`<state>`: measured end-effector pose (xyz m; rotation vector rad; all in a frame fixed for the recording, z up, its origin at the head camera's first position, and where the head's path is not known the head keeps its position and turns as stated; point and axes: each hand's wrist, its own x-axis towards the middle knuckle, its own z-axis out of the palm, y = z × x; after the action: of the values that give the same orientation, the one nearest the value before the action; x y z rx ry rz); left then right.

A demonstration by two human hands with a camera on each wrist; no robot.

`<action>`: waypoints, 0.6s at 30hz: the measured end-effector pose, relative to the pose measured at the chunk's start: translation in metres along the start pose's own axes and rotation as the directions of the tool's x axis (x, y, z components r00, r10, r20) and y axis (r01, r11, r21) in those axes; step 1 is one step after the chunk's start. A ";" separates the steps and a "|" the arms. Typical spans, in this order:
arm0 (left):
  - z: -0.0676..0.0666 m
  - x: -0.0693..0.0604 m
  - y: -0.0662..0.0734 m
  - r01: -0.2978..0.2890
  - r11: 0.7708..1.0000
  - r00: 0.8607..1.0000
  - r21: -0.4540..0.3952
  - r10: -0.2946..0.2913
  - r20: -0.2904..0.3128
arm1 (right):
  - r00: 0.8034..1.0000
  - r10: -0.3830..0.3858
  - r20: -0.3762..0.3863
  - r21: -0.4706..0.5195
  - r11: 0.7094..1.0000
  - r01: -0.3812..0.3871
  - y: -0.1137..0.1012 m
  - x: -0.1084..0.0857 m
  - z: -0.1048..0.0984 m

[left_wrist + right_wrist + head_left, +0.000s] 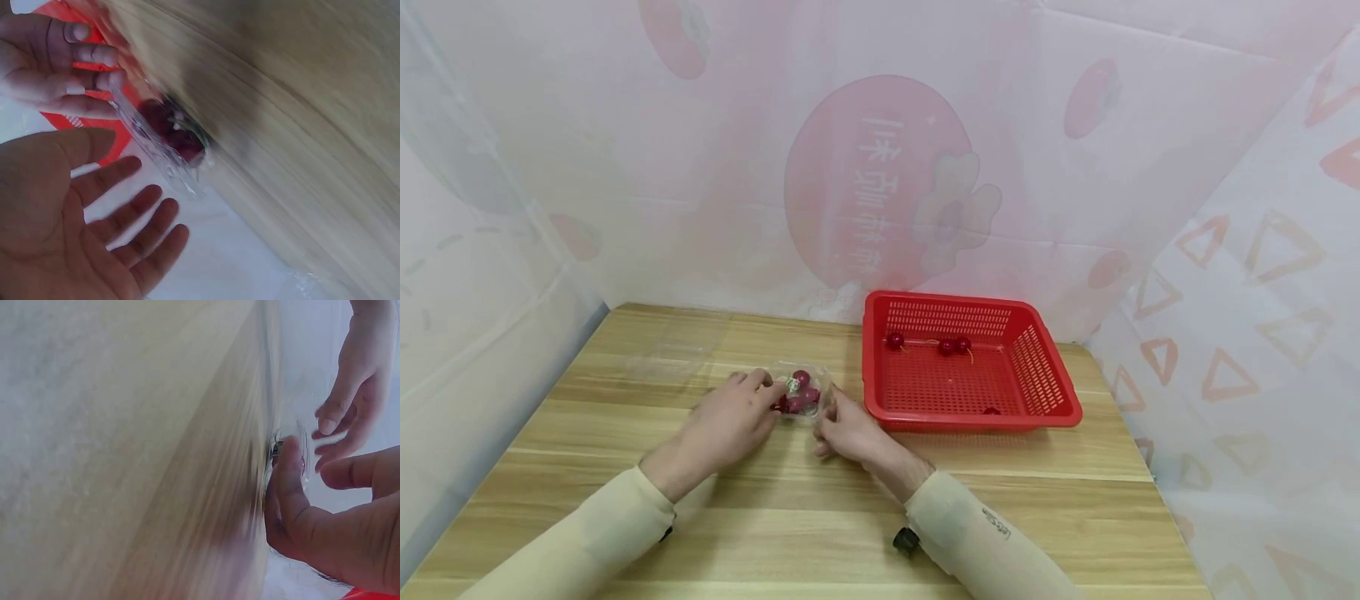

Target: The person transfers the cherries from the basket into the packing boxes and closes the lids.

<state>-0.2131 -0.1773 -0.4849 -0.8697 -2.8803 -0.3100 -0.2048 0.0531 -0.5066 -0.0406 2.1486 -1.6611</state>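
A small clear plastic box (817,379) with several dark red cherries (802,378) sits on the table between the two hands. My left hand (730,421) is at its left side; in the left wrist view the same hand (94,219) has its fingers spread and slightly bent, apart from the box. At the box's right edge is my right hand (853,429). In the left wrist view a fingertip of the right hand (56,69) meets the rim of the clear box (147,134). The right wrist view shows the right hand (331,531) with thumb and fingers apart.
A red perforated basket (973,423) stands right of the hands, with a few cherries (947,347) inside. Faint transparent plastic (673,346) lies at the table's back left. Printed cloth hangs behind the wooden table (790,517) and at both sides.
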 end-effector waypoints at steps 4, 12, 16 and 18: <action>0.005 -0.001 0.011 -0.079 0.996 0.997 0.051 0.079 0.014 | 0.999 -0.030 -0.015 -0.084 0.996 0.029 0.000 -0.003 0.001; 0.019 -0.005 0.026 -0.138 0.990 0.989 -0.018 0.139 0.047 | 0.994 -0.109 -0.022 -0.197 0.975 0.102 -0.002 -0.006 0.003; 0.026 -0.005 0.024 -0.163 0.987 0.987 -0.004 0.163 0.018 | 0.993 -0.116 -0.009 -0.186 0.976 0.113 -0.003 -0.009 0.002; 0.026 -0.003 0.023 -0.161 0.987 0.987 -0.010 0.161 0.013 | 0.993 -0.120 -0.011 -0.195 0.974 0.115 -0.005 -0.010 0.001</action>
<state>-0.1995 -0.1543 -0.5074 -1.1019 -2.8004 -0.3007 -0.1962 0.0534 -0.4987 -0.2107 2.3599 -1.5147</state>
